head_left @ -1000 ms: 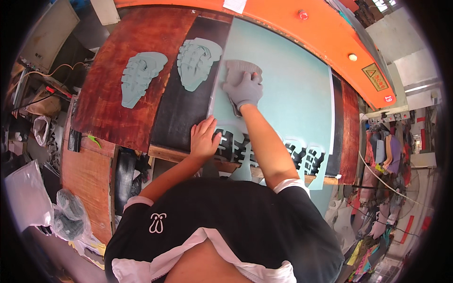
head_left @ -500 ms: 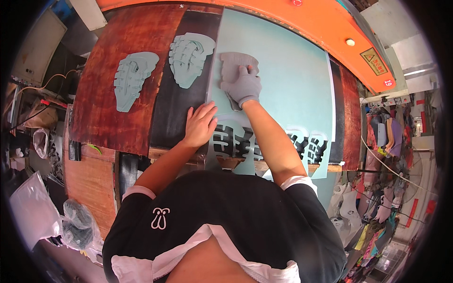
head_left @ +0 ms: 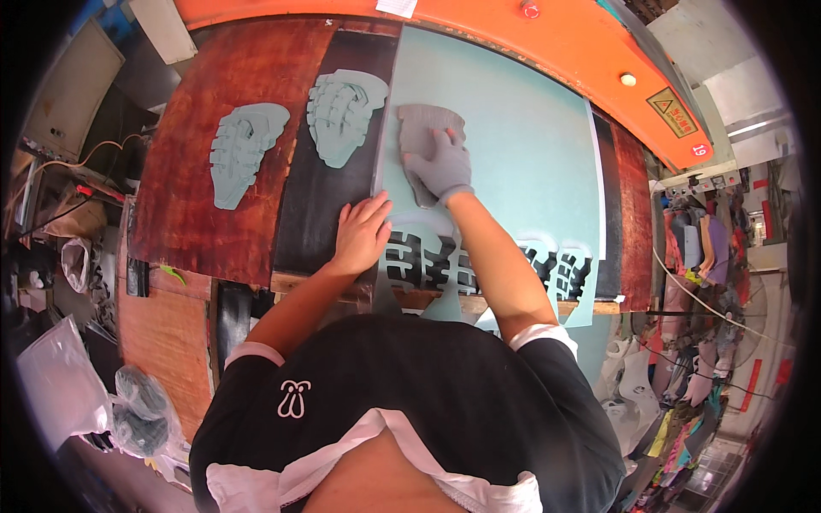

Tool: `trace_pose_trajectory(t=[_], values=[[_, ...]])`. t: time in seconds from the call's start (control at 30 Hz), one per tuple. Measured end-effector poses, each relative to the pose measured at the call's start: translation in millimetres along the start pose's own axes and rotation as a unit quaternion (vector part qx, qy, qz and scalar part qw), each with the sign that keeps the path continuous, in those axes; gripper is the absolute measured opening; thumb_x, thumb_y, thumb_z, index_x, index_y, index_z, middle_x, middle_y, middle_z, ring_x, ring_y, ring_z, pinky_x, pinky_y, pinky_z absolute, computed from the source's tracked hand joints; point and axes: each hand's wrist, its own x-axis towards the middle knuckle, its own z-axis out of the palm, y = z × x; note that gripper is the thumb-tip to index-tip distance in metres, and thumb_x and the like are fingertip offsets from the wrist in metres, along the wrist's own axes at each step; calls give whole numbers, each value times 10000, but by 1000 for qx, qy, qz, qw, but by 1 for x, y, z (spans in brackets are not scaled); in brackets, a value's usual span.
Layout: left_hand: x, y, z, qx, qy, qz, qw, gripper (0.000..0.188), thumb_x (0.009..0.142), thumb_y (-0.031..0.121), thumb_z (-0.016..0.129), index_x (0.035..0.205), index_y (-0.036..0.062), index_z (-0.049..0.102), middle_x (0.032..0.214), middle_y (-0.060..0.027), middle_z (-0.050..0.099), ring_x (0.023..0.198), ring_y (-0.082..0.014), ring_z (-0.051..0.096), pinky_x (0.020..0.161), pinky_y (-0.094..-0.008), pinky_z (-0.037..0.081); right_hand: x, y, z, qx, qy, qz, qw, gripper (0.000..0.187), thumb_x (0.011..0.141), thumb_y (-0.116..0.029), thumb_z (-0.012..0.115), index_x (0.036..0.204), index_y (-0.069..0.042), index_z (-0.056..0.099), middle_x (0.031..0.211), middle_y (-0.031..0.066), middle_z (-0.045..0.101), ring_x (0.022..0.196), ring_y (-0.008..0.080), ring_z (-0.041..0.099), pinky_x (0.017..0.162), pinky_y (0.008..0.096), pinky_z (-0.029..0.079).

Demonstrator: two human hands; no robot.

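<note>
My right hand (head_left: 440, 165), in a grey glove, grips a grey-brown cutting die (head_left: 425, 122) shaped like a tapering shoe part. The die lies on a pale green sheet (head_left: 522, 145), near its left edge. My bare left hand (head_left: 363, 232) lies palm down with fingers stretched out, at that sheet's lower left edge and partly over the black strip. Toward me, the sheet's near edge has several cut-out openings (head_left: 404, 261). Two piles of cut green pieces, one on the black strip (head_left: 345, 118) and one on the reddish board (head_left: 248, 156), sit to the left.
An orange machine beam (head_left: 479, 19) with a red button (head_left: 531, 10) and a yellow warning label (head_left: 672, 112) spans the far side. Coloured scraps (head_left: 684, 427) hang and pile at the right. Clear plastic bags (head_left: 141, 410) are at the lower left.
The whole view has shifted slightly, and a white paper now shows on the orange beam. My right hand stays on the die, its wrist turned a little; the left hand stays put.
</note>
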Motion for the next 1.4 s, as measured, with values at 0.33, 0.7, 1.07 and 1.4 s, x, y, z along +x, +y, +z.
trace_pose_trajectory(t=[0.33,0.7,1.07,1.4], values=[[-54,34,-15,-352,-42,-319,879,492,838,271,628,1197,-27,475,866,-79,570,744,-157,530,701,-303,445,-131,250,-84,-143,202,42,968,404,816,-263,590,1084,39,561,1109,249,568,1044,413,515,905,483,417],[-52,24,-29,-109,-162,-210,958,250,856,250,567,788,12,538,715,-152,545,693,-326,541,627,-410,423,-181,249,-83,-198,213,-6,957,357,842,-200,510,1106,33,566,1091,217,587,979,394,551,840,467,453],[-78,21,-30,11,-25,-35,999,158,804,217,604,740,74,579,704,-87,513,701,-277,513,685,-402,378,-225,241,-99,-71,220,68,970,339,852,-197,509,1052,73,549,1134,275,527,1062,421,513,886,458,429],[-74,9,-26,46,42,57,996,157,780,161,600,636,119,553,626,-28,475,595,-226,486,558,-368,350,-239,267,-87,-108,270,95,952,257,840,-201,462,851,10,608,822,179,609,763,375,571,704,447,445]])
